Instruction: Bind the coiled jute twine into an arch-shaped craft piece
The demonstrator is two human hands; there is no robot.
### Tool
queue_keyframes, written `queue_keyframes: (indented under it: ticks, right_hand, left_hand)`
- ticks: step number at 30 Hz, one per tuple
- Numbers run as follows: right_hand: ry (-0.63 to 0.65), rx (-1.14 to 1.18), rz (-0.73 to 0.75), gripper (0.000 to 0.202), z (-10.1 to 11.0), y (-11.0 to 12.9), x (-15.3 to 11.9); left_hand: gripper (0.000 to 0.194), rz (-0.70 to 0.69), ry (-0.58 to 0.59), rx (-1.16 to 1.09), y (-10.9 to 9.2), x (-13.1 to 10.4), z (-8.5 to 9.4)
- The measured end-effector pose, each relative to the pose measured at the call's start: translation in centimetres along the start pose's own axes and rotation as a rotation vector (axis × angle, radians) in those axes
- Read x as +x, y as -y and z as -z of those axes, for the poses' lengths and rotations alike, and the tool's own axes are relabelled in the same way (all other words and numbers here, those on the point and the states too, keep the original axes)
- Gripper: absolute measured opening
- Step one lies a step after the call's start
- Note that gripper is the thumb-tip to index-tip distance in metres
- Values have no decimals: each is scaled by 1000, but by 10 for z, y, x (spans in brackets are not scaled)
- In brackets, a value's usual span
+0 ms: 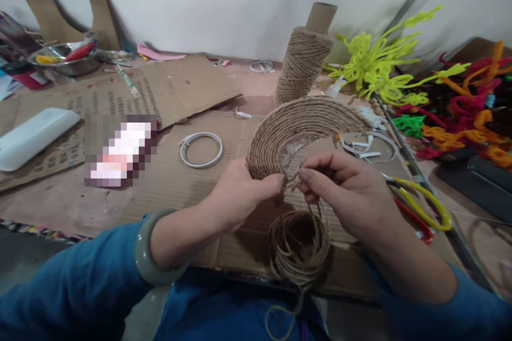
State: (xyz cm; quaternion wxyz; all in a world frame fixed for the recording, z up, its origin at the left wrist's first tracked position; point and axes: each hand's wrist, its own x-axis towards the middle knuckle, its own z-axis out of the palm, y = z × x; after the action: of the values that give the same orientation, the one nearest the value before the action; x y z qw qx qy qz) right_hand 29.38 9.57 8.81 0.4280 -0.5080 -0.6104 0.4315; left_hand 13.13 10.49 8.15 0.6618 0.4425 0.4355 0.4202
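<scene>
Far left: white oblong case (38, 136) on printed cardboard; metal bowl (76, 67) behind it, holding red and yellow items. Next, a pixelated object (122, 152), contents unreadable, at the cardboard's edge. Pale coiled ring (218, 150) lies flat on a cardboard sheet (168, 197) on the tabletop (56, 202). Left hand (242, 192): closed on the near left end of a curved twine-wound piece (296, 113), thumb on top, other fingers mostly hidden. Piece lies mid-sheet, in front of an upright, slightly tilted twine spool (302, 58). Loose twine coil (300, 272) sits below, between the wrists. Right hand (356, 192): thumb and forefinger pinched on a twine strand (295, 181) at that same end. Scissors (442, 216), yellow-and-red handled, beside right wrist; bright fuzzy flowers (484, 122) far right.
</scene>
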Motion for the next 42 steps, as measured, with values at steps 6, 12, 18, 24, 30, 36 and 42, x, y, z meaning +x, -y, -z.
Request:
queue_keyframes:
  ticks: [6,12,18,24,30,36,42]
  right_hand:
    - [-59,-51,95,7,-6,0,0]
    - [-89,-274,207,6,-3,-1,-3]
    - [-95,-524,499,11,1,3,-3]
    - [-83,-616,546,12,6,6,-4]
    - [-101,-657,551,11,1,7,-5]
    - [-152,-597,458,9,-4,7,-3]
    - [-138,-570,472,11,-5,7,-2]
  left_hand:
    - [5,-19,3,52,0,-1,0]
    - [6,-37,30,75,3,-1,0]
    - [5,-46,41,149,4,-1,2]
    - [4,-48,53,172,5,1,3]
    - [5,-66,58,167,6,1,2]
    - [6,-61,41,192,6,1,2]
    - [4,-74,62,199,5,1,1]
